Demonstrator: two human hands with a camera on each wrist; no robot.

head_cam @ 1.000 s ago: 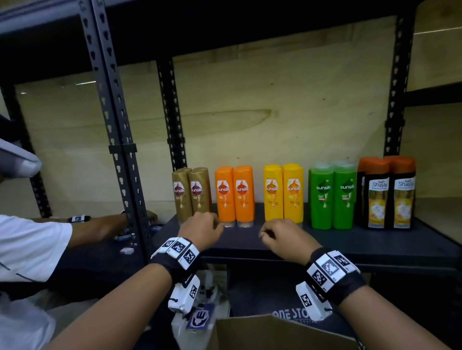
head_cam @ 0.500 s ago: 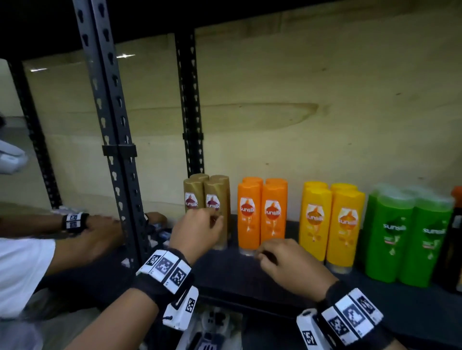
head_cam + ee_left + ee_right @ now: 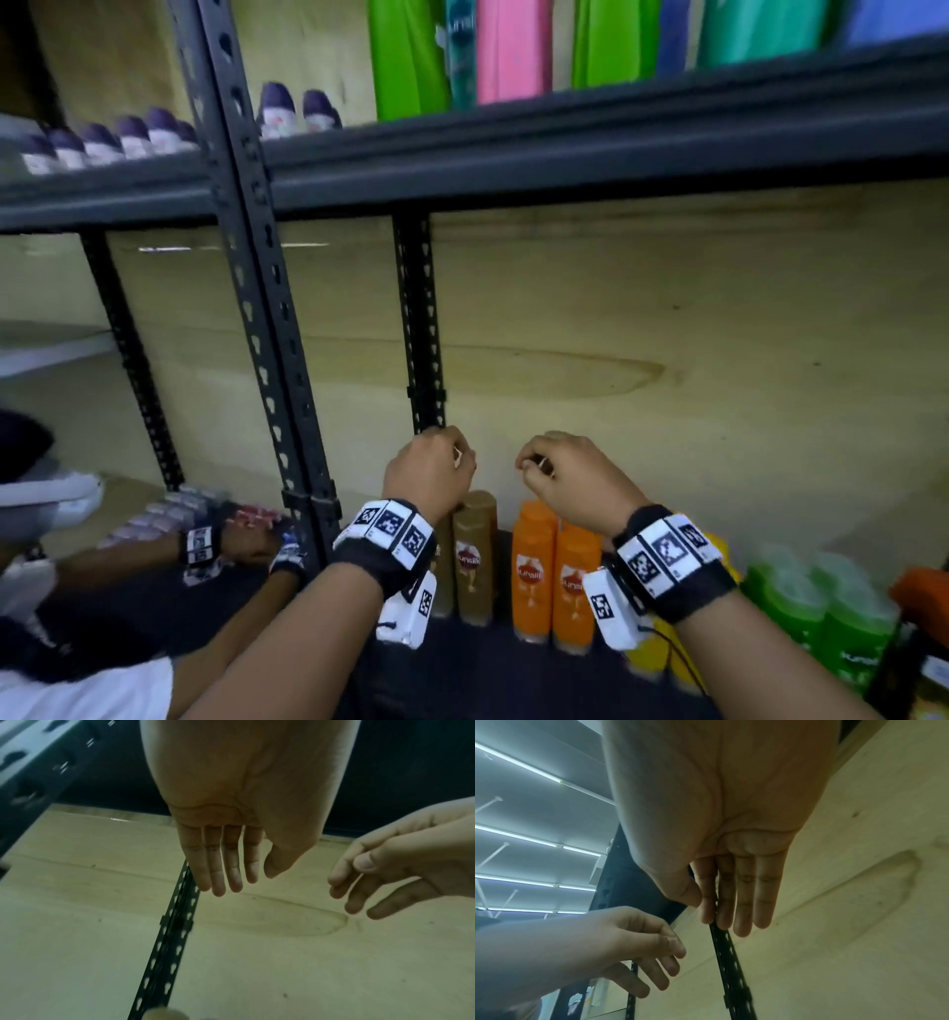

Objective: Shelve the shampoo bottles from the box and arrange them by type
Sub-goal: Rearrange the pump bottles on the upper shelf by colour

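At the far left of the head view I note a second person's hand (image 3: 246,539), wearing a tagged wristband, low on the neighbouring dark shelf among small bottles too blurred to identify. Moving right, the perforated black upright (image 3: 257,288) divides the two bays. My left hand (image 3: 430,475) is raised at lower centre, above the gold shampoo bottles (image 3: 475,557); its wrist view shows the fingers (image 3: 221,866) straight and spread slightly, holding nothing. My right hand (image 3: 575,480) hangs just beside it, over the orange shampoo bottles (image 3: 557,575), fingers (image 3: 744,892) likewise extended and loose, empty (the head view reads them as curled, but both wrist views are clear). The two hands are near one another, not touching. Further right on the same lower shelf (image 3: 493,663) stand yellow bottles (image 3: 667,652), mostly hidden behind my wrist, then green shampoo bottles (image 3: 816,611) at lower right. All stand upright in pairs by colour. Across the top of the frame, the upper shelf (image 3: 565,149) carries tall green and pink bottles.
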